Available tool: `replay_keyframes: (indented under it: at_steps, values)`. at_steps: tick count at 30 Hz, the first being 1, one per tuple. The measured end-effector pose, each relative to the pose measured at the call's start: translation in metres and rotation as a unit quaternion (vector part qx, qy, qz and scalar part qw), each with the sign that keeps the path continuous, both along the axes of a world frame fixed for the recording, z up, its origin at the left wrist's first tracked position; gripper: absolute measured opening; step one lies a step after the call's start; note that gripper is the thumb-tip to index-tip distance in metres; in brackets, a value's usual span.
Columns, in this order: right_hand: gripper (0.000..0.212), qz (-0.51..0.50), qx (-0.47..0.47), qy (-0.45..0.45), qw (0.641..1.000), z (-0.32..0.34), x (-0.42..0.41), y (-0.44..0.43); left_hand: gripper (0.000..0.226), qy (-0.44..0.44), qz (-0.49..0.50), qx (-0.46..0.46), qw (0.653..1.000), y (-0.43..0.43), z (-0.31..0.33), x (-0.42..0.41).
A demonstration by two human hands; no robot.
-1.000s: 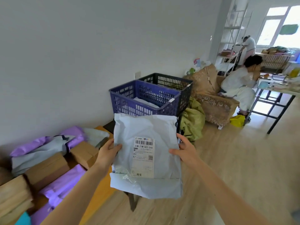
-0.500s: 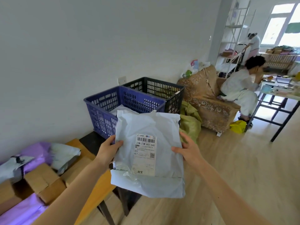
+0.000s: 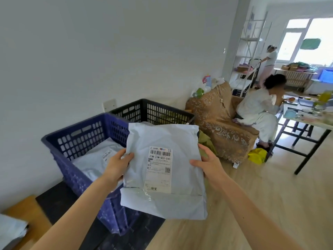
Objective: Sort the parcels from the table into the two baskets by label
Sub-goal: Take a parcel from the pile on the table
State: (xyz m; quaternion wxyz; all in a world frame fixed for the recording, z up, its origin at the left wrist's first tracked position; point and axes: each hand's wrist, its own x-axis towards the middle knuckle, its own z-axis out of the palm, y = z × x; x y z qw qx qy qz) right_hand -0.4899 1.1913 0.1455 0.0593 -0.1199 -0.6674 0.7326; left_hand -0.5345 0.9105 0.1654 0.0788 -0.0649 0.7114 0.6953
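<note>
The parcel [image 3: 163,141] is held upright, long axis vertical, with the fingers of the left hand [image 3: 117,166] and right hand [image 3: 209,166] gripping its side edges. The blue basket [image 3: 75,127] lies just ahead-left, nearest the left hand; the black basket [image 3: 153,110] is farther ahead.

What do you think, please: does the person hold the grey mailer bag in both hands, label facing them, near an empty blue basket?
Not quite: the head view shows the blue basket is not empty; a grey labelled parcel lies in it. The left hand and right hand do hold the grey mailer bag, label facing them.
</note>
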Motion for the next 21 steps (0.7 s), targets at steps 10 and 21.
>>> replay_keyframes:
  at_steps: [10, 21]
  values:
    - [0.072, 0.003, 0.019, -0.02, 1.0, 0.007, -0.113, 0.08, 0.032, -0.035, -0.103, -0.015, 0.994, 0.061, 0.006, -0.092]
    - [0.068, 0.104, 0.009, -0.019, 0.994, 0.019, -0.258, 0.162, 0.078, -0.052, -0.091, -0.011, 0.994, 0.132, 0.004, -0.186]
